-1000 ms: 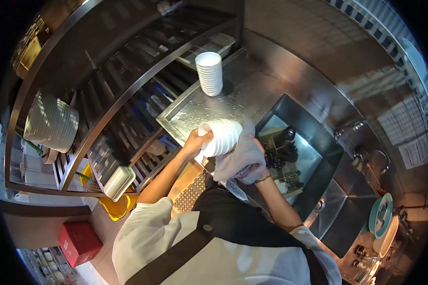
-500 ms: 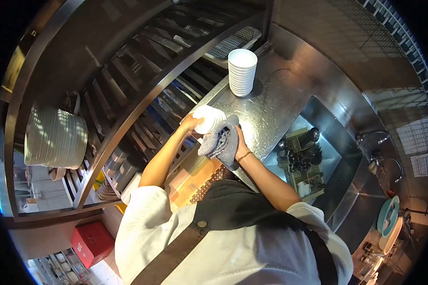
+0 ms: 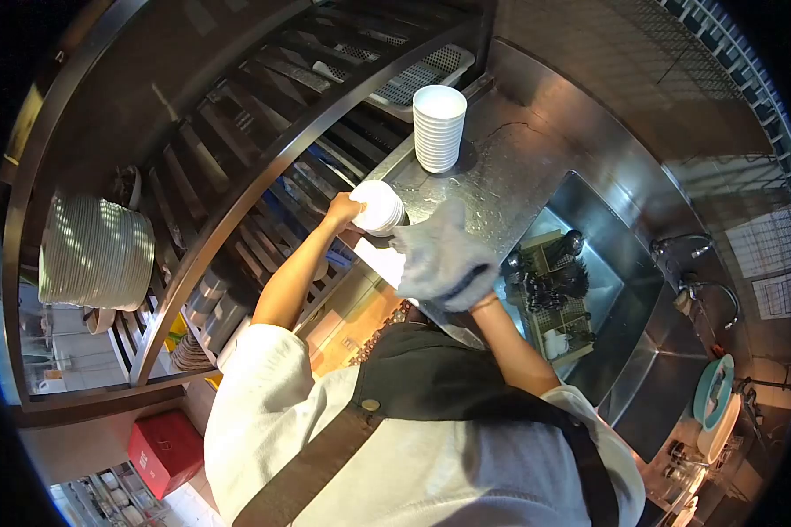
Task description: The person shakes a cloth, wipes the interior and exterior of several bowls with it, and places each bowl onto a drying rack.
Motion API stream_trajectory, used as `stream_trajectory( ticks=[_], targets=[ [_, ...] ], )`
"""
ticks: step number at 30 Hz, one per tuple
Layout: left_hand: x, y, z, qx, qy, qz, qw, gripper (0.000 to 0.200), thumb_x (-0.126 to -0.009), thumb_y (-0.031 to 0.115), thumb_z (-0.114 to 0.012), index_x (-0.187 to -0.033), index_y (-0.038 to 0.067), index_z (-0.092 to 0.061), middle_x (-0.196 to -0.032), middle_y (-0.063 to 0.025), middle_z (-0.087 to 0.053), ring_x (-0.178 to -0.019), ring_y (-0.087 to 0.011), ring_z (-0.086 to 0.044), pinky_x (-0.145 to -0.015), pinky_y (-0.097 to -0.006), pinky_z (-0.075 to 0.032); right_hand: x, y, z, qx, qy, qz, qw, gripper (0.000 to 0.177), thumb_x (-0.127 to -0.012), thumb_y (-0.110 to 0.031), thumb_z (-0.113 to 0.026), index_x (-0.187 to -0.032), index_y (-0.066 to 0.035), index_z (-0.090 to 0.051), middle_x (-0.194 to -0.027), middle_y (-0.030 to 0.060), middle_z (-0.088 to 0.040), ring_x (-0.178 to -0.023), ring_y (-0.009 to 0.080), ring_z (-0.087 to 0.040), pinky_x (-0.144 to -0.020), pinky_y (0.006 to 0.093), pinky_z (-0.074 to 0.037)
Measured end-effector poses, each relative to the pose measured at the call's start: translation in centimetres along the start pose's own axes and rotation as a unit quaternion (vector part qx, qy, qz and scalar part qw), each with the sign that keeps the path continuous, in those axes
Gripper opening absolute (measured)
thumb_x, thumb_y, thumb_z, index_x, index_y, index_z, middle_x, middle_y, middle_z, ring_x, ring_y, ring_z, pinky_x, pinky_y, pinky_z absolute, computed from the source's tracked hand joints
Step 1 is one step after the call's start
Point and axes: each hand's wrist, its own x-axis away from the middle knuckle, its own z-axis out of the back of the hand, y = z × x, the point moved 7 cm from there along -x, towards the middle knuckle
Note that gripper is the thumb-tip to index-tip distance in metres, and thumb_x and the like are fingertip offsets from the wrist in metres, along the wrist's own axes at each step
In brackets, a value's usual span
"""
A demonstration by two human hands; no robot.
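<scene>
My left hand (image 3: 344,211) grips a few nested white bowls (image 3: 379,208) by their edge, tilted over the counter's front edge. A grey cloth (image 3: 439,257) hangs unfolded from my right hand (image 3: 482,301), just right of the bowls. The cloth covers most of that hand's fingers. Beyond both hands, a tall stack of white bowls (image 3: 439,132) stands upright on the wet steel counter (image 3: 501,176).
To the right is a steel sink (image 3: 624,303) holding a rack of dark utensils (image 3: 558,285) and a white cup (image 3: 555,343). Two taps (image 3: 707,290) rise behind it. A slatted shelf (image 3: 228,189) with stacked plates (image 3: 97,255) runs along the left.
The bunched cloth has come away from the bowls to the right and spread out. The bowls in my left hand have turned, showing their stacked rims.
</scene>
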Motion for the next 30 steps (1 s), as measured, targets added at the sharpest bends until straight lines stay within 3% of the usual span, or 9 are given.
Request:
stream_trajectory(
  ticks=[3, 5, 8, 12, 14, 17, 21, 26, 30],
  targets=[
    [1.6, 2.2, -0.3, -0.104, 0.027, -0.026, 0.994, 0.035, -0.08, 0.008, -0.062, -0.113, -0.004, -0.058, -0.103, -0.0201, -0.064, -0.085, -0.0342, -0.066, -0.056, -0.0455, -0.059, 3.6, -2.9, 6.4, 0.13, 0.043, -0.009, 0.991, 0.037, -0.069, -0.019, -0.076, -0.097, -0.008, -0.056, -0.097, 0.0077, -0.057, -0.092, 0.0196, -0.054, -0.081, 0.0311, -0.046],
    [1.7, 2.2, -0.1, -0.138, 0.045, -0.037, 0.989, 0.037, -0.079, 0.011, -0.063, -0.114, -0.001, -0.059, -0.101, -0.0185, -0.065, -0.086, -0.0316, -0.067, -0.054, -0.0419, -0.059, 6.9, -0.2, 8.7, -0.124, 0.096, -0.094, 0.983, 0.037, -0.069, -0.019, -0.076, -0.097, -0.008, -0.056, -0.097, 0.0077, -0.057, -0.092, 0.0197, -0.053, -0.081, 0.0312, -0.045],
    [2.6, 3.1, 0.0, -0.198, 0.079, -0.043, 0.976, 0.04, -0.076, 0.017, -0.065, -0.113, 0.001, -0.061, -0.097, -0.0175, -0.067, -0.087, -0.0294, -0.067, -0.056, -0.0389, -0.059, 12.0, 2.9, 11.2, -0.509, 0.216, -0.204, 0.808, 0.037, -0.069, -0.02, -0.076, -0.098, -0.008, -0.055, -0.098, 0.0078, -0.056, -0.093, 0.0198, -0.053, -0.081, 0.0314, -0.045],
    [0.5, 1.7, 2.2, -0.391, 0.173, -0.168, 0.888, 0.041, -0.073, 0.032, -0.065, -0.103, 0.005, -0.063, -0.106, -0.0203, -0.063, -0.101, -0.0368, -0.06, -0.086, -0.0443, -0.048, 18.5, 3.3, 15.3, -0.545, 0.283, -0.216, 0.759, 0.037, -0.07, -0.021, -0.075, -0.098, -0.008, -0.055, -0.098, 0.008, -0.056, -0.093, 0.02, -0.053, -0.082, 0.0316, -0.045],
    [6.2, 5.8, 1.3, -0.454, 0.188, -0.099, 0.865, 0.043, -0.075, 0.038, -0.066, -0.105, 0.006, -0.063, -0.106, -0.0196, -0.063, -0.099, -0.036, -0.061, -0.082, -0.0454, -0.049, 21.9, 3.6, 17.1, -0.548, 0.317, -0.216, 0.744, 0.038, -0.07, -0.021, -0.075, -0.099, -0.008, -0.055, -0.098, 0.008, -0.056, -0.093, 0.0201, -0.053, -0.082, 0.0317, -0.045],
    [10.8, 12.9, -0.5, -0.39, 0.252, -0.288, 0.838, 0.039, -0.076, 0.034, -0.07, -0.101, 0.006, -0.065, -0.094, -0.0185, -0.066, -0.085, -0.0339, -0.066, -0.074, -0.0424, -0.051, 26.3, 4.0, 19.6, -0.551, 0.368, -0.208, 0.719, 0.038, -0.07, -0.022, -0.075, -0.099, -0.007, -0.055, -0.099, 0.0081, -0.056, -0.093, 0.0203, -0.053, -0.082, 0.0319, -0.045],
    [23.2, 31.1, -10.5, -0.154, 0.155, -0.574, 0.789, 0.026, -0.078, 0.01, -0.07, -0.101, -0.001, -0.063, -0.089, -0.0171, -0.066, -0.079, -0.0262, -0.066, -0.073, -0.032, -0.051, 31.8, 5.0, 22.0, -0.555, 0.414, -0.203, 0.692, 0.038, -0.071, -0.022, -0.074, -0.1, -0.007, -0.055, -0.099, 0.0083, -0.056, -0.094, 0.0205, -0.053, -0.082, 0.0321, -0.045],
    [45.5, 47.6, -27.4, -0.18, 0.156, -0.818, 0.523, 0.027, -0.079, 0.015, -0.068, -0.102, 0.001, -0.064, -0.098, -0.0157, -0.065, -0.095, -0.0294, -0.062, -0.082, -0.034, -0.047, 37.4, 6.2, 24.4, -0.563, 0.447, -0.201, 0.666, 0.039, -0.071, -0.023, -0.074, -0.101, -0.007, -0.054, -0.1, 0.0085, -0.056, -0.094, 0.0207, -0.053, -0.083, 0.0324, -0.045],
    [49.5, 58.0, -42.1, -0.208, -0.02, -0.79, 0.577, 0.037, -0.085, 0.028, -0.064, -0.11, 0.001, -0.061, -0.102, -0.0162, -0.066, -0.09, -0.0265, -0.065, -0.079, -0.0334, -0.049, 40.5, 6.5, 26.6, -0.563, 0.465, -0.191, 0.656, 0.039, -0.071, -0.024, -0.073, -0.101, -0.007, -0.054, -0.101, 0.0086, -0.056, -0.095, 0.0209, -0.053, -0.083, 0.0326, -0.045]
  ],
)
